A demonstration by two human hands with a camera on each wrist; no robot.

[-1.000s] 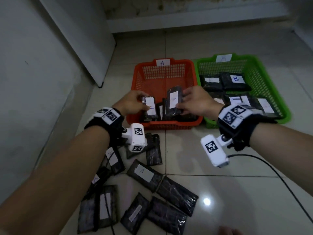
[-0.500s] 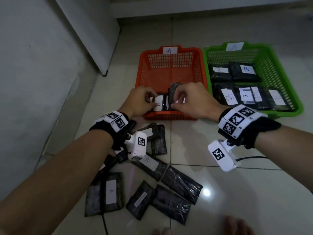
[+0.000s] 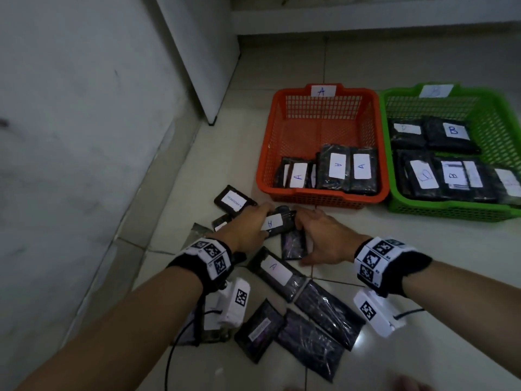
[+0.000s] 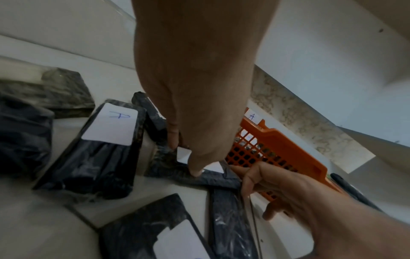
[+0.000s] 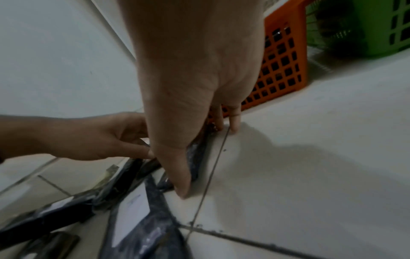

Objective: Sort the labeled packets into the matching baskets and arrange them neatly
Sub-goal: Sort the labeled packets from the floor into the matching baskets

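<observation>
The orange basket (image 3: 318,197) tagged A holds three dark packets with A labels at its front. The green basket (image 3: 451,211) tagged B holds several B packets. Both hands are down on the floor pile in front of the orange basket. My left hand (image 3: 255,224) pinches a dark packet with an A label (image 3: 275,222), thumb and forefinger on it in the left wrist view (image 4: 184,156). My right hand (image 3: 303,239) arches over an unlabelled dark packet (image 3: 293,245), with thumb (image 5: 182,191) and fingertips (image 5: 234,126) at its opposite ends.
More dark packets lie scattered on the tiled floor: one labelled A (image 3: 275,269), one with a printed label (image 3: 234,200), several unlabelled near my forearms. A white wall (image 3: 84,136) runs along the left. A black cable (image 3: 172,359) trails over the floor.
Both hands have left the orange basket, where the packets they held now stand, and dropped to the floor pile. The left has taken an A packet and the right spans another.
</observation>
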